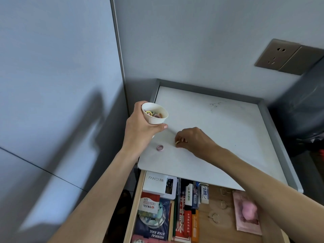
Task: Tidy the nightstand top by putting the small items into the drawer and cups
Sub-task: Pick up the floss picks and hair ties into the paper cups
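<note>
The left grip (pixel 140 128) clasps the cup (pixel 155 114) (tilted, ties inside). The right grip (pixel 194 139) pinches a yellow tie (pixel 177 142) at the surface (pixel 228 130), with a pink tie (pixel 160 148) just to its left. A weak pinch could drop the tie short of the cup, and more tilt could spill it.

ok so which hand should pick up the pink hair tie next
Right, probably. The left hand is full, gripping the cup; the right hand is down on the nightstand near the pink hair tie, though it pinches a yellow tie now.
</note>
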Demonstrator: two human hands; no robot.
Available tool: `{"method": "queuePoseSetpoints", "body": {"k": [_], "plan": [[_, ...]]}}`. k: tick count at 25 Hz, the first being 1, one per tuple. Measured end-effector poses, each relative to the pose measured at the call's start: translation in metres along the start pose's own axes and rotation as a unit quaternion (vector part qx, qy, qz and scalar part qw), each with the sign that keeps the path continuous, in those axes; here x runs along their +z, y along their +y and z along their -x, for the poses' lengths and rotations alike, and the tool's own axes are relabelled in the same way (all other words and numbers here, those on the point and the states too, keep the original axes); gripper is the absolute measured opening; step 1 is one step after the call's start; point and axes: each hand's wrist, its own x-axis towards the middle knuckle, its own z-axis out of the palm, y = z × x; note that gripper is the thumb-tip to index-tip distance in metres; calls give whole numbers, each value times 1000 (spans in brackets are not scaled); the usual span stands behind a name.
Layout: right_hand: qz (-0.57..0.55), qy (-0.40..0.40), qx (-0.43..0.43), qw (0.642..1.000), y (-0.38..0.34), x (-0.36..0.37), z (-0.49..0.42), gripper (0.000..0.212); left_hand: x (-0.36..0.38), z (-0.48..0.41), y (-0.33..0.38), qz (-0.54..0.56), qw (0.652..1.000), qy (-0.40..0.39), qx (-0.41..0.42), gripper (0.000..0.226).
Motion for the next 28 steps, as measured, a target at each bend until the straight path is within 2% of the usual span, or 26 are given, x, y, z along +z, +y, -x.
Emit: {"method": "queuePoseSetpoints", "body": {"k": [2,5,7,9,12,14,16,18,20,22,23,25,28], "plan": [[-5,12,35,999,-2,-12,-2,6,0,0,1,0,1000,-2,0,70],[-166,176,54,969,-21,-51,-8,1,-1,1,3,0,1000,-6,-5,69],[-226,224,32,947,-42,-81,-15,3,1,2,5,-5,1000,-14,-4,70],[-224,182,-16,957,-63,-96,-24,3,2,2,6,-4,1000,-20,-3,71],[-148,84,-72,983,-77,-93,-33,13,2,2,8,-4,1000,-22,-6,72],[-159,98,-66,980,-71,-90,-34,16,-1,1,7,-5,1000,-16,-4,72],[-216,148,-20,965,-59,-85,-31,14,-5,1,5,-1,1000,0,-4,70],[-222,162,33,961,-47,-68,-27,10,-8,1,4,1,1000,18,-5,70],[-190,95,35,977,-44,-42,-21,10,-10,0,3,2,1000,29,-1,69],[-155,-6,-2,988,-47,-13,-15,19,-9,-1,2,3,999,33,6,70],[-137,-30,-25,990,-48,-1,-13,19,-9,-1,1,4,999,33,6,70],[-104,-36,-47,993,-51,11,-13,11,-8,0,0,9,999,32,3,72],[-22,-83,-1,996,-46,5,-17,8,-9,0,-1,4,1000,24,7,73]]}}
